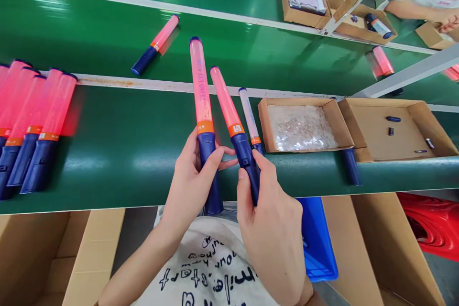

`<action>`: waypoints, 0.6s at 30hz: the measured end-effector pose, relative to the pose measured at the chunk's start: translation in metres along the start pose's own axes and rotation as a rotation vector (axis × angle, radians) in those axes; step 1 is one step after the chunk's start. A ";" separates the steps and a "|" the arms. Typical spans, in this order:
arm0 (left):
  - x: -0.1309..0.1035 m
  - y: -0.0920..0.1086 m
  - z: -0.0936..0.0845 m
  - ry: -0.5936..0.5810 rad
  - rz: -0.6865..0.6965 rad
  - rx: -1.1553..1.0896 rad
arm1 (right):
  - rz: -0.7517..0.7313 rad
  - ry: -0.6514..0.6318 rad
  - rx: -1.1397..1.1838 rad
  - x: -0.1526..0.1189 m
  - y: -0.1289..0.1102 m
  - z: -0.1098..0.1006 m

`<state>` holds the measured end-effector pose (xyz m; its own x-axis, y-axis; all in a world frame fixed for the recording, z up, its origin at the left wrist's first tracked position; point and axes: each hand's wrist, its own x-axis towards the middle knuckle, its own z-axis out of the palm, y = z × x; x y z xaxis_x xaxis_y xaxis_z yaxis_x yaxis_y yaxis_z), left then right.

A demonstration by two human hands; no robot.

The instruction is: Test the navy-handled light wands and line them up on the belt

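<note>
My left hand (188,184) is wrapped round the dark blue handle of a pink signal baton (201,88), which points up and away from me. In my right hand (270,229) is a second pink baton (225,100), pinched by its blue handle between thumb and fingers; its orange band bears a "5". The two batons lean side by side, and the left fingertips reach toward the second handle. Just behind the right hand a paler, thinner-looking baton (250,114) lies on the green bench (143,153), its handle partly hidden.
Several batons (46,119) lie in a row at left. One baton (156,45) rests on the green belt (107,24). At right stand a carton tray of clear small bags (301,126) and a tray with small parts (405,138). A co-worker's hand (444,19) is at top right.
</note>
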<state>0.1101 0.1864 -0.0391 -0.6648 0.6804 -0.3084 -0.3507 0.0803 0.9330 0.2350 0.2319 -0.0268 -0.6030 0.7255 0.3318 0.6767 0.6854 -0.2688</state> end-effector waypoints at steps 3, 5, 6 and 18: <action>0.000 0.000 0.000 -0.004 -0.021 -0.041 | -0.007 -0.003 -0.044 0.003 -0.002 -0.004; 0.000 0.000 -0.001 -0.021 -0.034 -0.061 | -0.008 0.002 -0.061 0.004 -0.003 -0.006; 0.000 0.001 -0.001 -0.030 -0.038 -0.068 | -0.009 0.005 -0.071 0.004 -0.004 -0.006; 0.003 0.002 -0.001 -0.023 -0.063 -0.073 | -0.012 -0.010 -0.073 0.006 0.001 0.010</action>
<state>0.1071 0.1875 -0.0387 -0.6250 0.6922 -0.3609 -0.4393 0.0703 0.8956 0.2272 0.2376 -0.0343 -0.6155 0.7177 0.3256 0.6978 0.6883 -0.1983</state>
